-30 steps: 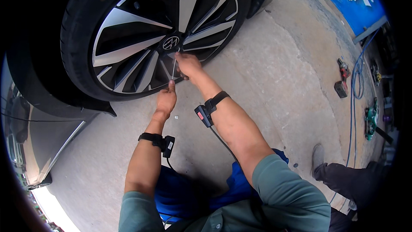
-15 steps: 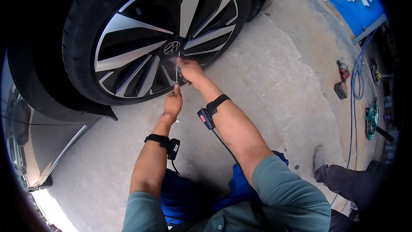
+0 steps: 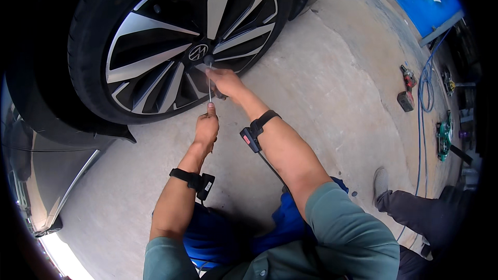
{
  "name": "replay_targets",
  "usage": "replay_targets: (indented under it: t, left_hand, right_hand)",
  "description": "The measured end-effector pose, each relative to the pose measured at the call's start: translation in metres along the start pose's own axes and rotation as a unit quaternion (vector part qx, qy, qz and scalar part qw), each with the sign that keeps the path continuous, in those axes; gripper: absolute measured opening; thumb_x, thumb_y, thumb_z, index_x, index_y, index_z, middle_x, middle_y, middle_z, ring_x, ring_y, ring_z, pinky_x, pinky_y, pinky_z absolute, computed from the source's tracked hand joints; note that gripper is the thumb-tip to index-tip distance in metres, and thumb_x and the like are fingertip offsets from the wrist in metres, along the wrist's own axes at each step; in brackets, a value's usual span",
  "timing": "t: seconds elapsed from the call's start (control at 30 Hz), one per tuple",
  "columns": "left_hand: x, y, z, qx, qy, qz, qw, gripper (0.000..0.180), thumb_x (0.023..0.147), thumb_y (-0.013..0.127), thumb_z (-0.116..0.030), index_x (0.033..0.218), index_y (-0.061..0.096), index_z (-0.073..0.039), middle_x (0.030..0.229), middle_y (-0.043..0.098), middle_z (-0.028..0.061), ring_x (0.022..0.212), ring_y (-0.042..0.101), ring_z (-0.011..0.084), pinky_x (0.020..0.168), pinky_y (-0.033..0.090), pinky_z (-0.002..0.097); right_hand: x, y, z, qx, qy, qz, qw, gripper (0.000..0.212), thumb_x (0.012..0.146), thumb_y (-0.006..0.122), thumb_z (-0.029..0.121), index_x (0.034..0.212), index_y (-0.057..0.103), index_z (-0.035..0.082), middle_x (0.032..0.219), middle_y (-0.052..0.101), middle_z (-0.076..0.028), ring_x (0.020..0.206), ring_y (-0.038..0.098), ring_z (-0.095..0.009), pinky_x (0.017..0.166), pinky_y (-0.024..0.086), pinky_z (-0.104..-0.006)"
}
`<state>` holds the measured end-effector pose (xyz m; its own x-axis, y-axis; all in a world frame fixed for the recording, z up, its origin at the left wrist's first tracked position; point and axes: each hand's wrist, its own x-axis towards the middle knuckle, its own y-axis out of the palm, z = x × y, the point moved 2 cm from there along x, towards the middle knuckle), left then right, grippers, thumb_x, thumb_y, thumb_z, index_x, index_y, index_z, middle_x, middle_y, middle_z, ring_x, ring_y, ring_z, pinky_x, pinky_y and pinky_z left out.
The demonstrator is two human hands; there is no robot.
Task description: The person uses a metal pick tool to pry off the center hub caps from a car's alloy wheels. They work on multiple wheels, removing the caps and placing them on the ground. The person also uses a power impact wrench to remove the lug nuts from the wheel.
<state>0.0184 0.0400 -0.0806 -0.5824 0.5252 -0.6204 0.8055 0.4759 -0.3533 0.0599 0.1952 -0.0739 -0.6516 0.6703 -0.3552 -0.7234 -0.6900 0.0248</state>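
A car wheel (image 3: pixel 147 65) with silver and black spokes stands in front of me. A thin metal rod (image 3: pixel 210 91) runs upright between my hands, its upper end close to the hub. At that end a small dark round piece (image 3: pixel 208 59) shows; whether it is on the rod or on the wheel I cannot tell. My left hand (image 3: pixel 206 127) is closed round the rod's lower end, thumb along it, hiding any handle. Higher up, my right hand (image 3: pixel 227 82) grips the rod with thumb and fingers. Something dark shows below its curled fingers, too small to name.
The black tire (image 3: pixel 83 72) and dark car body frame the wheel. On the concrete floor (image 3: pixel 332 93) to the right lie a red and black cordless power tool (image 3: pixel 407 88), a blue hose (image 3: pixel 426 93) and a green tool (image 3: pixel 444 137). Another person's shoe (image 3: pixel 381 186) is at lower right.
The wheel and floor have shifted slightly left and up in view. The dark round piece now shows at the rod's upper end. Both hands keep their grip on the rod.
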Motion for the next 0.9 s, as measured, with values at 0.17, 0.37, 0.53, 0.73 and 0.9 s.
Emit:
replay_targets:
  t: [0.17,0.37,0.53,0.73,0.9]
  left_hand:
    - [0.034,-0.019,0.028,0.120,0.121,-0.089,0.981,0.067,0.100,0.042,-0.063,0.066,0.045,-0.006,0.056,0.045,0.0035,0.043,0.040,0.0170,0.040,0.032,0.0358]
    - [-0.015,-0.066,-0.021,0.378,0.237,-0.148,0.883,0.073,0.099,0.048,-0.056,0.076,0.066,0.011,0.076,0.063,0.0323,0.079,0.064,0.0480,0.069,0.048,0.0508]
    - [-0.027,-0.055,-0.050,0.468,0.359,-0.105,0.801,0.055,0.102,0.048,-0.045,0.080,0.071,0.001,0.069,0.062,0.0265,0.072,0.062,0.0470,0.066,0.048,0.0517]
    - [-0.056,-0.004,-0.081,0.459,0.447,-0.023,0.767,0.042,0.098,0.058,-0.036,0.072,0.065,-0.003,0.064,0.059,0.0212,0.065,0.059,0.0436,0.058,0.045,0.0491]
    - [-0.069,0.035,-0.073,0.491,0.471,0.039,0.731,0.045,0.097,0.058,-0.035,0.066,0.059,-0.003,0.062,0.058,0.0200,0.061,0.057,0.0429,0.056,0.043,0.0484]
  right_hand:
    - [0.011,-0.005,0.021,0.035,-0.031,-0.060,0.997,0.051,0.095,0.060,0.051,0.087,0.065,0.001,0.067,0.062,-0.007,0.046,0.055,-0.017,0.037,0.042,-0.0327]
    - [-0.002,-0.034,0.030,0.185,0.048,0.075,0.979,0.033,0.096,0.060,0.039,0.082,0.065,0.009,0.069,0.057,-0.002,0.056,0.051,-0.017,0.048,0.039,-0.0336]
    - [-0.035,-0.106,0.048,0.045,0.062,0.151,0.986,0.032,0.096,0.060,0.039,0.092,0.067,0.008,0.064,0.051,0.000,0.053,0.051,-0.015,0.047,0.039,-0.0306]
    - [-0.108,-0.174,0.018,0.216,0.098,0.272,0.933,0.033,0.098,0.059,0.040,0.090,0.060,0.009,0.063,0.049,0.000,0.055,0.049,-0.014,0.047,0.037,-0.0270]
    - [-0.163,-0.232,-0.049,0.327,0.078,0.042,0.941,0.034,0.101,0.054,0.041,0.100,0.062,0.008,0.077,0.055,0.000,0.059,0.050,-0.010,0.048,0.038,-0.0271]
